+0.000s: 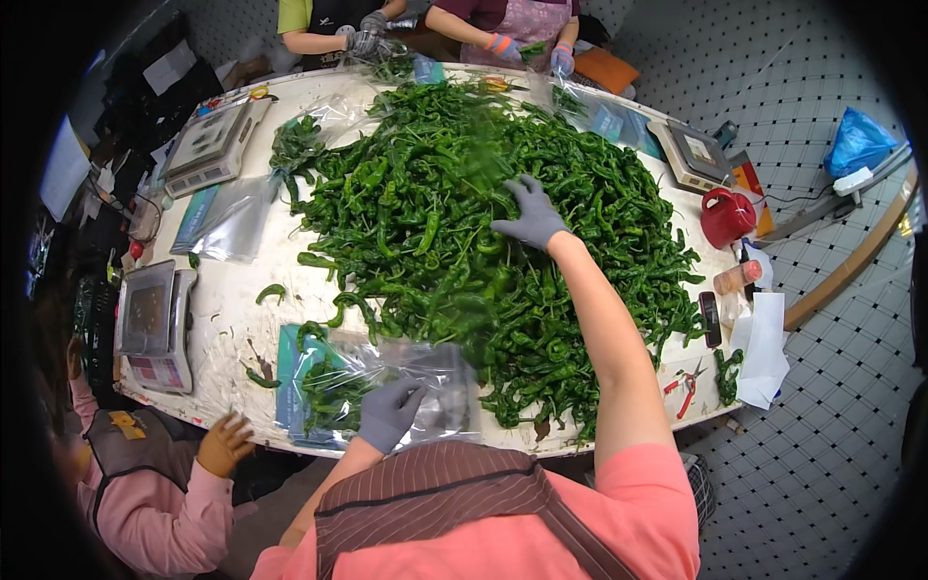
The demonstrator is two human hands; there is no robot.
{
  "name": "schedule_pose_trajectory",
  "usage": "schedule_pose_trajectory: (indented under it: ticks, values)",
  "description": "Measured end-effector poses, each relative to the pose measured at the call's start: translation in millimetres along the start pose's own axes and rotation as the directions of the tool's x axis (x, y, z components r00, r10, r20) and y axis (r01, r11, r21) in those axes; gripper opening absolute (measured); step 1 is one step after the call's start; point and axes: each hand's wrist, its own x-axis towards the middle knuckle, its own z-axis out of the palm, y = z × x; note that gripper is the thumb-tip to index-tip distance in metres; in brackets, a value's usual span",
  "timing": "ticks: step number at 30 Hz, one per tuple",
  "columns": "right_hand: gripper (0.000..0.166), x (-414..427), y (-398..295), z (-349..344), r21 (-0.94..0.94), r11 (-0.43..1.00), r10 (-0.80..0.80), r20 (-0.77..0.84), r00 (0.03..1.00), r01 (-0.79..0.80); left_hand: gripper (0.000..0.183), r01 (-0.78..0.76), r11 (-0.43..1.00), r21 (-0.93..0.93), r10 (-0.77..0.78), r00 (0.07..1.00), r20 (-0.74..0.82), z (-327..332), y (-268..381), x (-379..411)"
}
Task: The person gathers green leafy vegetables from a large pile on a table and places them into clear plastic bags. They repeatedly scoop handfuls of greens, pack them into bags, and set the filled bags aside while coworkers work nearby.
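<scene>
A large heap of green peppers [435, 210] covers the middle of the white table. Over its centre, my right hand [535, 216] in a grey glove is spread, thumb and fingers apart, with nothing seen in it. In front of me lies a clear plastic bag [435, 370] with a blue-green printed end. Some green peppers [333, 395] are inside it. My left hand [391, 415], also gloved in grey, pinches the bag near its mouth at the table's front edge; the fingertips are partly hidden.
Scales [156, 319] stand at the left, with another scale [699, 156] at the far right. Red-handled pruning snips [685, 389], a black phone-like device [710, 319] and a red jug [727, 217] sit along the right edge. Co-workers stand opposite; another person's gloved hand [225, 442] is at the lower left.
</scene>
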Motion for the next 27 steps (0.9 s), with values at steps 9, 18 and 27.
schedule_pose_trajectory:
  ticks: [9, 18, 27]
  values:
    - [0.1, -46, -7, -10, -0.021, 0.999, 0.044, -0.103, 0.994, -0.046, 0.009, 0.003, 1.0, 0.017, -0.004, 1.0, 0.016, -2, 2, 0]
    - [0.074, -42, -28, 33, -0.25, 0.919, 0.236, -0.266, 0.935, -0.304, 0.01, -0.009, 1.0, 0.014, 0.008, 1.0, 0.03, -2, -1, 4]
    - [0.047, -53, 11, -34, 0.978, -0.202, 0.347, 0.023, 0.938, 0.051, 0.011, 0.025, 1.0, 0.014, -0.026, 0.999, 0.038, -4, 2, 1]
